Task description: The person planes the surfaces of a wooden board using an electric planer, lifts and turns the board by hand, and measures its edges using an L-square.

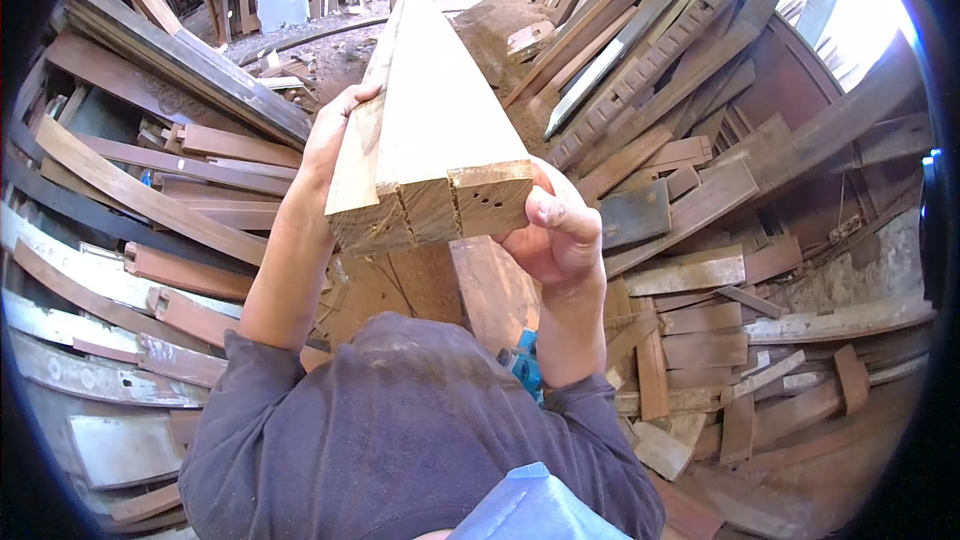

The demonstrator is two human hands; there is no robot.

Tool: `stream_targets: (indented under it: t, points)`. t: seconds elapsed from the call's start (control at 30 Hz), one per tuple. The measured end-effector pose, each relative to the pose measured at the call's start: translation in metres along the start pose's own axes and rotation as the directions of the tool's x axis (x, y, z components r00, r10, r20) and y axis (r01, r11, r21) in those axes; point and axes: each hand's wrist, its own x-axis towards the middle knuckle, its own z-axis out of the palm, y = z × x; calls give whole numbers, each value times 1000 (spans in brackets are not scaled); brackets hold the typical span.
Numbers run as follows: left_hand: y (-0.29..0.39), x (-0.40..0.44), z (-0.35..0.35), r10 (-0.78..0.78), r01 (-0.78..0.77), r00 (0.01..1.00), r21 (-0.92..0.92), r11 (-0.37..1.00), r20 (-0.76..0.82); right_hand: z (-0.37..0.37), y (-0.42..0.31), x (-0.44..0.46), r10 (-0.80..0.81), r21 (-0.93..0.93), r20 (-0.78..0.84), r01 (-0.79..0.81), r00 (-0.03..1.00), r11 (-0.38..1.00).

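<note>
Between loose planks (690, 270), both hands (565, 230) clamped on long pale timber (440, 100), end grain (430, 217) holed.

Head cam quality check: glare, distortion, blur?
Head view: strong fisheye warp, black corners; head view: blown-out glare at upper right; head view: the held timber's top washes nearly white, though its end grain reads clearly; head view: left hand and right hand look fairly sharp.
</note>
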Motion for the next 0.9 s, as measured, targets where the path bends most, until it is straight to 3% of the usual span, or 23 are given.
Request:
stream_targets:
  t: [0.2, 0.37, 0.43, 0.67, 0.73, 0.77, 0.83, 0.87, 0.9]
  points:
    - [-1, 7, -10, -50, 51, 999, -96, 994, 15, 1, 3, -3, -11, 12, -36, 11, 999, 1000]
    - [2, 5, -17, -63, 64, 998, -56, 996, 8, 2, 7, -2, -18, 13, -44, 18, 999, 1000]
    - [3, 3, -22, -61, 61, 998, -50, 997, -4, 0, 10, -1, -36, 128, 57, 29, 998, 991]
    - [-4, -16, -22, -98, 98, 991, -5, 995, -90, -4, 31, -6, -16, 39, 82, 13, 996, 999]
    - [-20, -21, -31, -133, 138, 977, 21, 990, -166, -16, 43, -20, 15, 278, 91, -40, 996, 960]
    - [-25, -38, -3, -109, 163, 952, 169, 972, -286, -26, 57, -30, 72, 289, 23, -76, 997, 954]
    - [-69, -34, -51, -258, 253, 939, -49, 966, -226, -41, 82, -53, 197, 273, -141, -153, 970, 950]
    - [-92, -35, -67, -332, 314, 924, -118, 942, -189, -49, 100, -69, 290, 208, -323, -232, 901, 950]
    - [-112, -40, -70, -383, 377, 873, -81, 923, -302, -59, 122, -82, 355, 155, -496, -321, 792, 934]
